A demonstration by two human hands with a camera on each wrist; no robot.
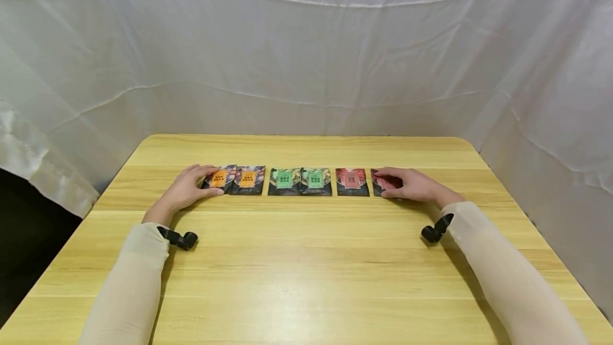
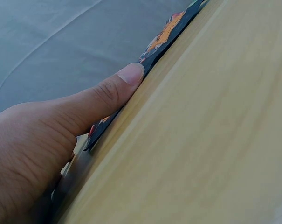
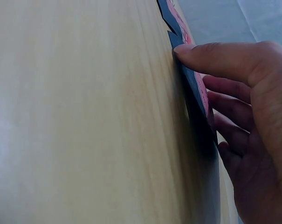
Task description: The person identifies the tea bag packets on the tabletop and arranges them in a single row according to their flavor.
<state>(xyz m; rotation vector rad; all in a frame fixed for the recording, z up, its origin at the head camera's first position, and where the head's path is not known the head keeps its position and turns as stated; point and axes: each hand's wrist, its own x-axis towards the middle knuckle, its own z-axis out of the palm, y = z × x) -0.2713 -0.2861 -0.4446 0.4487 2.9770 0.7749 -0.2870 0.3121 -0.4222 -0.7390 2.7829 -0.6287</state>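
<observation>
Six flat food packets, dark at the bottom with coloured labels, lie in a row across the table. My left hand (image 1: 184, 190) grips the leftmost orange-labelled packet (image 1: 220, 177) by its edges, thumb at the near edge and fingers at the far one. That packet touches or overlaps a second orange-labelled packet (image 1: 247, 180). At the row's right end my right hand (image 1: 416, 185) holds a red-labelled packet (image 1: 380, 185) in the same way, hiding part of it. In the right wrist view the thumb lies on the dark border of this packet (image 3: 191, 84).
Between the hands lie two adjoining green-labelled packets (image 1: 284, 182) (image 1: 316, 182) and another red-labelled packet (image 1: 352, 182), with gaps between the colour groups. The wooden table (image 1: 297, 260) reaches back to a pale cloth curtain (image 1: 306, 57). Each wrist wears a small black camera (image 1: 184, 239).
</observation>
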